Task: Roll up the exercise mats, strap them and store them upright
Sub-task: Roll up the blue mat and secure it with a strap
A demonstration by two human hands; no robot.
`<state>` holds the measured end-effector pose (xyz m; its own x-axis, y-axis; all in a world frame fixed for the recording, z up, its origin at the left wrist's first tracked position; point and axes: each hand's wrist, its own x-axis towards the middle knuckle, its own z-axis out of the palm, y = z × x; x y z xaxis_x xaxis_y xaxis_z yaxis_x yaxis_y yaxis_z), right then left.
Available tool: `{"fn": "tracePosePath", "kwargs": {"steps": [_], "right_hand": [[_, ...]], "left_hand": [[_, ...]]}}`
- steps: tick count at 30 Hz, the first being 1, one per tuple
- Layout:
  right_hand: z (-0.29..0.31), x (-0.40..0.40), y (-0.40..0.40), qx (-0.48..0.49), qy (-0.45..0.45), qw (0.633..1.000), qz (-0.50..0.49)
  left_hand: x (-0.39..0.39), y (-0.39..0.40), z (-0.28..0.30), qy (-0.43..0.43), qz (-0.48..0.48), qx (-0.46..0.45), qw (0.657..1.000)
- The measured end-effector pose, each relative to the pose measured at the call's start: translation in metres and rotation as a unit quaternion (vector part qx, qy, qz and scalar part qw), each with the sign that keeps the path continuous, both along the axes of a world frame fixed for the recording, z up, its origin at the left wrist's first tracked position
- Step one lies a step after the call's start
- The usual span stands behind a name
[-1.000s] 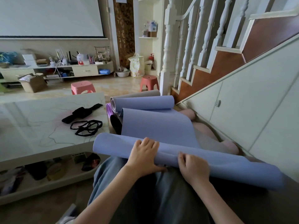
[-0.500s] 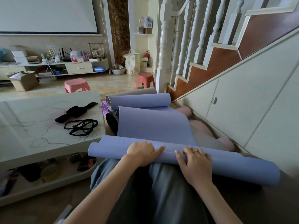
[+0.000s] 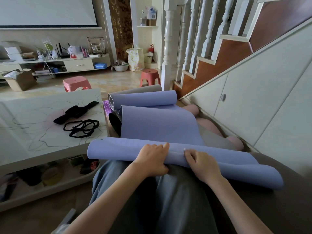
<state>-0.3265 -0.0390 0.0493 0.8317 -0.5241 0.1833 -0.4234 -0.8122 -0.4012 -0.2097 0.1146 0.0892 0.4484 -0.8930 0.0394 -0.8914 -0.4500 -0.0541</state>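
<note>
Both hands have curled back around the roll since half a second ago, when the fingers lay flatter on top of it. My left hand (image 3: 152,159) grips the rolled part of the blue mat (image 3: 158,127) with the thumb tucked under its near edge and the fingers over the top. My right hand (image 3: 200,163) sits just beside it, fingers bent over the same roll and pressing down on it. That roll lies across my lap, and the unrolled stretch runs away from me toward the staircase (image 3: 219,53), ending in a loose curl at its far end. More mats, purple, black, grey and pink, lie under and beside it. On the table (image 3: 25,146) to my left lie a black strap (image 3: 76,112) and a tangle of black bands (image 3: 81,127), well apart from the mat.
</note>
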Motion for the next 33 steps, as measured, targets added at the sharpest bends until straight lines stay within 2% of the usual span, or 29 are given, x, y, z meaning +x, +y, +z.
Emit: {"fn": "tracePosePath", "kwargs": {"steps": [3,5,7,11,14,17,22,28,33], "right_hand": [[-0.014,-0.014,0.004,-0.131,-0.095,0.987,-0.022],[-0.019,-0.023,0.003,-0.181,-0.091,0.976,-0.081],[-0.020,-0.026,-0.001,-0.162,-0.072,0.978,-0.107],[-0.008,-0.014,-0.014,-0.068,0.015,0.994,-0.079],[0.004,-0.004,-0.027,0.029,0.077,0.996,-0.032],[0.000,-0.006,-0.026,0.054,0.091,0.994,-0.037],[-0.001,-0.030,-0.016,-0.007,0.016,0.998,-0.059],[0.004,-0.053,-0.062,-0.031,0.079,0.979,-0.185],[-0.008,-0.070,-0.062,-0.008,0.073,0.983,-0.170]], "left_hand": [[0.004,-0.008,0.005,0.046,0.015,0.014,0.999],[0.005,-0.011,0.009,0.064,0.028,0.024,0.997],[0.005,-0.014,0.011,0.069,0.037,0.023,0.997],[-0.001,-0.009,0.001,0.051,0.052,-0.015,0.997],[-0.004,-0.001,-0.009,-0.051,0.054,-0.019,0.997],[-0.001,-0.010,-0.007,-0.127,0.044,0.015,0.991],[0.006,-0.020,0.000,-0.076,0.025,0.056,0.995],[0.017,-0.012,0.008,0.002,0.014,0.068,0.998],[0.020,-0.017,0.010,0.004,0.011,0.091,0.996]]}}
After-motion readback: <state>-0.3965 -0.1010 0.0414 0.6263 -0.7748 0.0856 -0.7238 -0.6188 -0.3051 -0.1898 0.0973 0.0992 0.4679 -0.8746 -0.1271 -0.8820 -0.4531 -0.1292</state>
